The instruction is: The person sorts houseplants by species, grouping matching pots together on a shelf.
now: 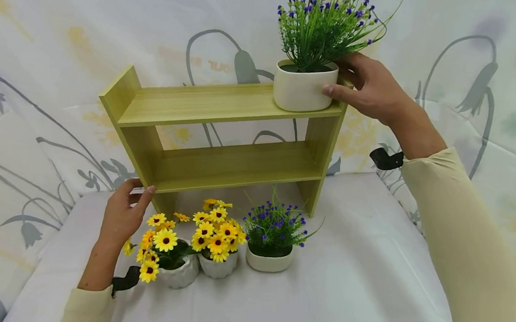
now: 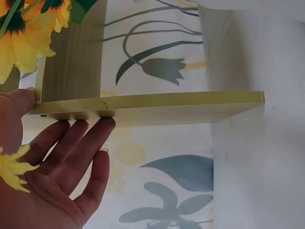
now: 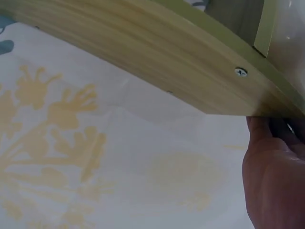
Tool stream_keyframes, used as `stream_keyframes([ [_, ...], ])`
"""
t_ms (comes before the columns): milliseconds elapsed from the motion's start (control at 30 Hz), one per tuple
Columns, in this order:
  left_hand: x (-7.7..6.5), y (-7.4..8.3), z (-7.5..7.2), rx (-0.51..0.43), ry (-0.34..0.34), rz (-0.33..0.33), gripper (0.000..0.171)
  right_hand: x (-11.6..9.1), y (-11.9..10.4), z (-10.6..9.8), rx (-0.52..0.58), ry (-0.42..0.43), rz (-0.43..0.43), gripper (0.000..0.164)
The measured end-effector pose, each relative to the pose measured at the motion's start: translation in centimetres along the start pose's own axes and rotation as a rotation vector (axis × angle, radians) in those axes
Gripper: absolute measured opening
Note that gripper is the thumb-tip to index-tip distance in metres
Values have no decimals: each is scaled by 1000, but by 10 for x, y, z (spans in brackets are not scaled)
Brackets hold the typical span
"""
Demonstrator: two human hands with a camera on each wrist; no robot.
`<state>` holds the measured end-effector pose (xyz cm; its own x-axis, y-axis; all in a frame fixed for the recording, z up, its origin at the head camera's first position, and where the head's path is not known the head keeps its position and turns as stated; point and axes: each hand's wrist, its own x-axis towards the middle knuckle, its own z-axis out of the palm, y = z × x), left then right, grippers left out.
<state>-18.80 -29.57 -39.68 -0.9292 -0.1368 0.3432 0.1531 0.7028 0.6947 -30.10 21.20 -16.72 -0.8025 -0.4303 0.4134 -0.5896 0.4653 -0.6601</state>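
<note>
A two-tier wooden shelf (image 1: 239, 164) stands on the white cloth. My left hand (image 1: 121, 214) grips its left side panel low down. In the left wrist view the thumb lies at the panel's front edge and the fingers (image 2: 90, 143) touch its outer face. On the right end of the top tier sits a cream oval pot (image 1: 303, 92) of purple flowers (image 1: 323, 23). My right hand (image 1: 373, 86) holds this pot at its right end, thumb on the front; the other fingers are partly hidden behind it. In the right wrist view, the right hand (image 3: 276, 171) is beside the shelf's side panel (image 3: 157, 52).
Before the shelf stand two grey-white pots (image 1: 180, 273) (image 1: 219, 265) of yellow flowers and a smaller cream pot (image 1: 269, 261) of purple flowers. The yellow blooms (image 1: 155, 243) are close to my left hand. Behind the shelf hangs a flower-printed sheet (image 1: 159, 34).
</note>
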Motion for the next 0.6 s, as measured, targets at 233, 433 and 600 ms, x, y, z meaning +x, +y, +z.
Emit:
stream_keyframes([
  [233,0,0,1,-5,-8,-10,60,-34,11,11,27,111,-206,78],
  [433,1,-3,2,0,-6,-15,63,-62,27,25,29,184,-417,74],
  [600,1,-2,2,0,-5,-15,62,-87,34,44,-3,305,-461,81],
])
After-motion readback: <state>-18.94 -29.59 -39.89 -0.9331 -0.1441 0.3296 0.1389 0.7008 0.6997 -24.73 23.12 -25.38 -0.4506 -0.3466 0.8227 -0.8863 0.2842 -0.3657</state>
